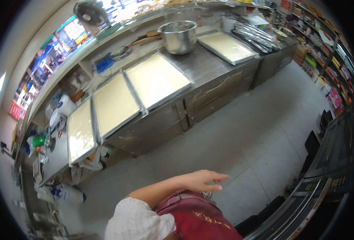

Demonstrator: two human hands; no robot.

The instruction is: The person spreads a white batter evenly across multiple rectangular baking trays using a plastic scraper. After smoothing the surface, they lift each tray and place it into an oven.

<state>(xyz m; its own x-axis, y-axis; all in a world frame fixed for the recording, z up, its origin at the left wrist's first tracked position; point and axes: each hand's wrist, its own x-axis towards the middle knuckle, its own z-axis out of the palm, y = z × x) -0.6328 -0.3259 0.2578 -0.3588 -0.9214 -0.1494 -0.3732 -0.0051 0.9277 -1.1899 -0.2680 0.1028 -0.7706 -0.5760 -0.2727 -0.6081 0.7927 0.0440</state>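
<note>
My left hand (205, 180) is stretched across the front of my dark red apron (204, 217), above the grey floor. Its fingers point right, the thumb is apart from them, and it holds nothing. My right hand is out of view. Beyond the floor runs a metal-topped counter (192, 70) with several shallow baking trays on it, each filled with a smooth, pale yellow mixture. One tray (81, 132) lies at the left, a second tray (117, 105) and a third tray (157, 79) beside it. A fourth tray (228, 46) lies past a steel mixing bowl (178, 37).
Foil-like wrapped items (255, 36) lie at the counter's far right end. A green fan (94, 18) stands on the window ledge. Shelves of goods (324, 51) stand at far right. A dark oven-like unit (309, 192) borders the floor at lower right. Bags (66, 192) lie lower left.
</note>
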